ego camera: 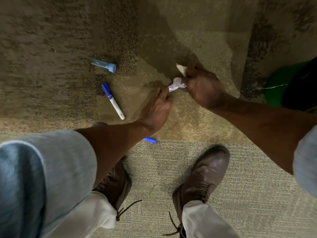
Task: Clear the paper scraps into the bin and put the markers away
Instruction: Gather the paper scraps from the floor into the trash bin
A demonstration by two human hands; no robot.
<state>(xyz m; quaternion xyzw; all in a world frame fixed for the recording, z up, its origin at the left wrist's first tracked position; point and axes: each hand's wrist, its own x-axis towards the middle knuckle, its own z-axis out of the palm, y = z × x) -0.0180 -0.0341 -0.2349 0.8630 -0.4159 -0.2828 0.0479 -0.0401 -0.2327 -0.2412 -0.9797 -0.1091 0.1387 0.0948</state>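
My right hand is closed around crumpled white paper scraps; one piece pokes out above the fingers. My left hand pinches the lower tip of the scrap that sticks out of the right fist. A white marker with a blue cap lies on the carpet to the left of my left hand. A second blue marker shows only its end from under my left forearm. A clear tube with a light-blue cap lies further left and up.
A green bin with a dark liner stands at the right edge, beside my right forearm. My two brown shoes stand on the paler carpet tile below. Brown patterned carpet stretches to the left and above.
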